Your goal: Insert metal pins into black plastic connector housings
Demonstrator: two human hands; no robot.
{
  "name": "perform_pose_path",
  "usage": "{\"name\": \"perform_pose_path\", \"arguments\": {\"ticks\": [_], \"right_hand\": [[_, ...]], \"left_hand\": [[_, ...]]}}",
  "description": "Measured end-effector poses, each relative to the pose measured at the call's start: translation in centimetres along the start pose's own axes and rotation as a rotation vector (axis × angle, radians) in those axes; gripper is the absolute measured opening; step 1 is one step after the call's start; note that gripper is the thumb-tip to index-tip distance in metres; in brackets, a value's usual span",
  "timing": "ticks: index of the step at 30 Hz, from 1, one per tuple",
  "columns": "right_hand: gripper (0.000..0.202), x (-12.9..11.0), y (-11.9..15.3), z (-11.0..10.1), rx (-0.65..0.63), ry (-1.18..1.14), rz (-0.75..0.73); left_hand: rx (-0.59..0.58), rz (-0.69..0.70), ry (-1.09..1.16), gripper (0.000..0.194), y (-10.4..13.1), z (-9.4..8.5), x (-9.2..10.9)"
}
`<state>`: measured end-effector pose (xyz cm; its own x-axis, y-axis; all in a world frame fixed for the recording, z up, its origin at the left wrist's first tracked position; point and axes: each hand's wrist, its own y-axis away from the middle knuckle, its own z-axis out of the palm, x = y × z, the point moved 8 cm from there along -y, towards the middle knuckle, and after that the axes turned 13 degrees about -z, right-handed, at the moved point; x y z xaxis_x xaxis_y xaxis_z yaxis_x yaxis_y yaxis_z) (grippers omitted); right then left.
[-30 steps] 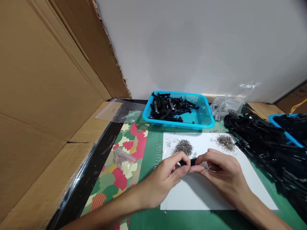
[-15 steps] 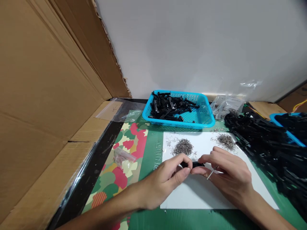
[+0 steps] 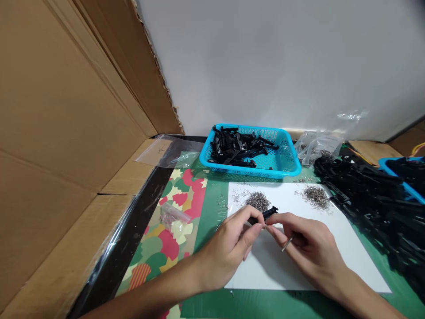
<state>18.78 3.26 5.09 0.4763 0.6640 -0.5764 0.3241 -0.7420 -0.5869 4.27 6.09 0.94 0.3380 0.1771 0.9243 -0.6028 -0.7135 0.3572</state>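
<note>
Over a white sheet [image 3: 265, 274], my left hand [image 3: 229, 252] is closed around a narrow black plastic part [image 3: 272, 210], whose far end sticks out up and to the right. Its near end is hidden by the fingers. My right hand [image 3: 310, 248] is closed too, its thumb and forefinger pinched right beside the left fingertips. A thin metal rod [image 3: 287, 244] pokes out from under its curled fingers. Whatever lies between the right fingertips is too small to make out. Just beyond the hands is a pile of small metal pieces [image 3: 258, 201], perhaps springs.
A blue basket [image 3: 249, 172] of black parts stands at the back. On the right are another small metal heap [image 3: 316, 197], a large heap of black parts [image 3: 368, 199] and a second blue basket [image 3: 385, 164]. Cardboard [image 3: 59, 110] walls the left; plastic bags [image 3: 318, 144] lie behind.
The black part has turned, its free end now pointing up and away. My right fingers have let go of that end and moved left, meeting the left fingertips.
</note>
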Motion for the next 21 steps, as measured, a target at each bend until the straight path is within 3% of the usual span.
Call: {"name": "perform_pose_path", "arguments": {"ticks": [4, 8, 13, 17, 21], "right_hand": [[0.019, 0.7, 0.6, 0.3, -0.032, -0.076, 0.116], [0.018, 1.0, 1.1, -0.1, 0.023, -0.088, 0.171], [0.008, -0.2, 1.0, -1.5, 0.177, 0.018, 0.045], [0.009, -1.2, 0.5, -1.9, 0.192, 0.113, -0.058], [0.018, -2.3, 0.3, -1.7, 0.132, 0.164, -0.208]], "left_hand": [[0.020, 0.002, 0.009, 0.028, -0.1, 0.0, -0.2], [0.041, -0.009, 0.000, 0.028, 0.1, -0.2, -0.2], [0.061, 0.085, 0.023, 0.032, 0.3, -0.3, 0.6], [0.079, 0.059, 0.152, 0.025, 0.2, -0.3, -0.1], [0.073, 0.024, 0.346, 0.053, -0.1, -0.3, -0.6]]}}
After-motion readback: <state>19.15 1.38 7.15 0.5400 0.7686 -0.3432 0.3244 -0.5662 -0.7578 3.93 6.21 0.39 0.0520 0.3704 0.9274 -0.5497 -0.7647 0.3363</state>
